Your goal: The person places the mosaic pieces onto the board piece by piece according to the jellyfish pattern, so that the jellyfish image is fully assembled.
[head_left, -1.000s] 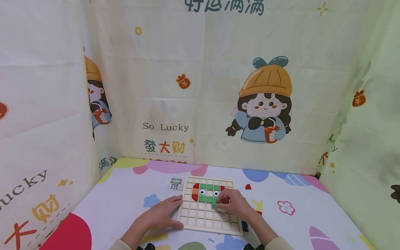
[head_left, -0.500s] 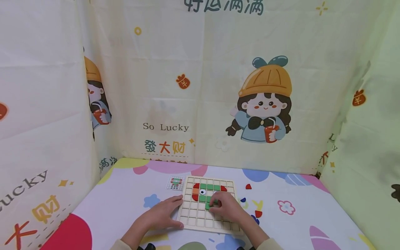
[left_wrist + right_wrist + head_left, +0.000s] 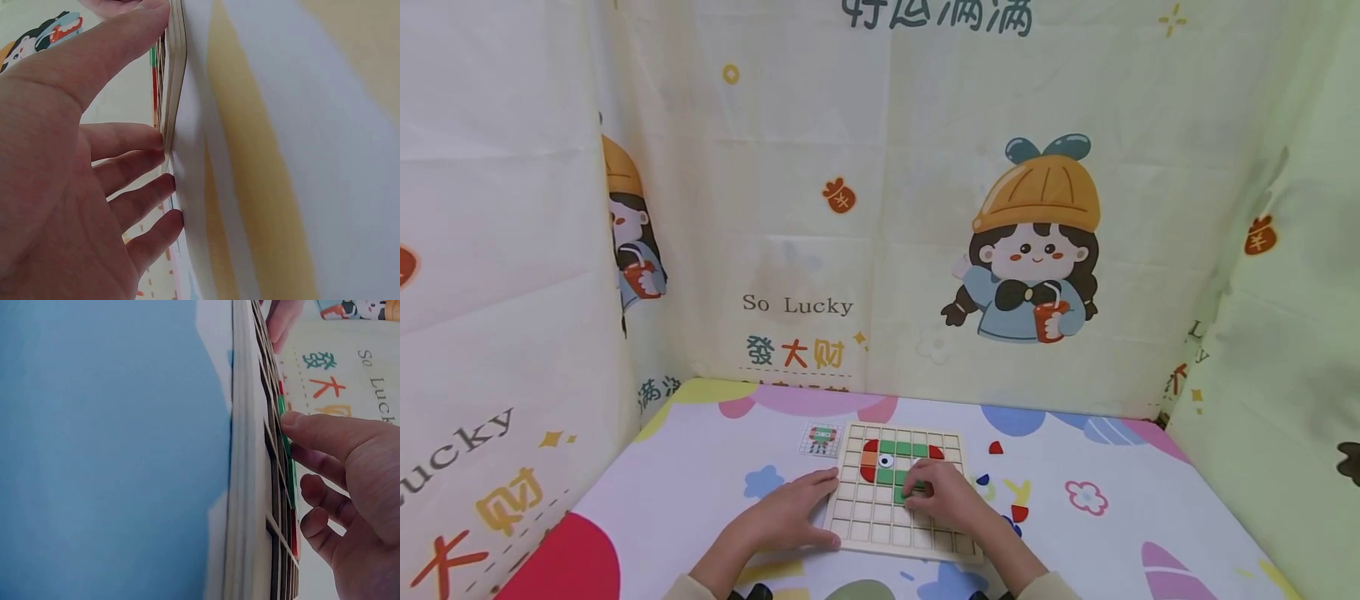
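Note:
A wooden grid board point(image 3: 882, 532) lies on the table, bearing green tiles point(image 3: 904, 448), red rounded pieces point(image 3: 870, 474), an orange tile point(image 3: 869, 459) and a white eye tile point(image 3: 886, 461). My right hand point(image 3: 947, 498) pinches a green square tile point(image 3: 898, 496) by its right side, just below the lower green row. In the right wrist view the thumb point(image 3: 292, 420) touches green at the board's surface. My left hand point(image 3: 781, 513) rests against the board's left edge, fingers point(image 3: 134, 140) fairly straight and thumb near the lower corner. The right hand covers some of the board's tiles.
A small picture card point(image 3: 821, 440) lies at the board's upper left. Right of the board are loose pieces: a red one point(image 3: 996, 448), a dark blue one point(image 3: 982, 480), another red one point(image 3: 1019, 513) and blue ones point(image 3: 1016, 527) partly behind the forearm. Printed cloth walls surround the table.
My right hand has moved left and slightly nearer with the green tile, then stayed at the cell below the green row. My left hand has not moved.

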A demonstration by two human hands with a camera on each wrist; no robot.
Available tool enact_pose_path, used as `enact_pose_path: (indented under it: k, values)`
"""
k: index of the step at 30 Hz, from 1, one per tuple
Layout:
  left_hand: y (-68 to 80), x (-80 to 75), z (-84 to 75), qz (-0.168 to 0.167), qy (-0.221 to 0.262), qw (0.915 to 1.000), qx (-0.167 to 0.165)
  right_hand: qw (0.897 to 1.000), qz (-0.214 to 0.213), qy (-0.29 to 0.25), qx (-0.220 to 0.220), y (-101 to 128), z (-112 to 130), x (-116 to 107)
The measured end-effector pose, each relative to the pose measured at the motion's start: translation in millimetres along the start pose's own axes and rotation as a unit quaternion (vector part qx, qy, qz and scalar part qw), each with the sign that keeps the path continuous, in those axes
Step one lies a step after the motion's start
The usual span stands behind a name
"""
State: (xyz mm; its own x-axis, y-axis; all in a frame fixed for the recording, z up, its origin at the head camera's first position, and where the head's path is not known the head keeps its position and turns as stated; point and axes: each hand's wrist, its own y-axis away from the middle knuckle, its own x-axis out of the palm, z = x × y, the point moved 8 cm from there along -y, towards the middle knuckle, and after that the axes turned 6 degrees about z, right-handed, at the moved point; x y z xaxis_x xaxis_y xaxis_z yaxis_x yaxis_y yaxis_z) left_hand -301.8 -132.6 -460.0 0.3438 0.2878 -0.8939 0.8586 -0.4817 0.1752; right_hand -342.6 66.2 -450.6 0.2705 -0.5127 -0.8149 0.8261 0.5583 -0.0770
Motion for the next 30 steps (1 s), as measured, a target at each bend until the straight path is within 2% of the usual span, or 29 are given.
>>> enact_pose_path:
  k: [6, 12, 17, 21, 25, 30]
  values:
    - [-0.2, 1.8, 0.2, 0.0, -0.006, 1.0, 0.002, 1.0, -0.007, -0.007, 0.009, 3, -10, -3]
    - [0.0, 0.6, 0.8, -0.001, -0.001, 1.0, 0.0, 0.998, -0.053, -0.001, 0.027, 12, -26, -24]
    - [0.6, -1.0, 0.6, -0.002, -0.002, 1.0, 0.002, 0.991, -0.108, 0.016, 0.076, 20, -47, -48]
    - [0.9, -1.7, -0.4, -0.005, -0.007, 0.9999, 0.008, 0.982, -0.139, 0.018, 0.13, 28, -71, -66]
    - [1.2, -1.4, -0.2, -0.003, -0.005, 1.0, 0.006, 0.974, -0.143, 0.037, 0.174, 37, -97, -77]
    - [1.8, -1.0, 0.0, -0.001, -0.001, 1.0, 0.001, 0.969, -0.124, 0.058, 0.204, 43, -120, -82]
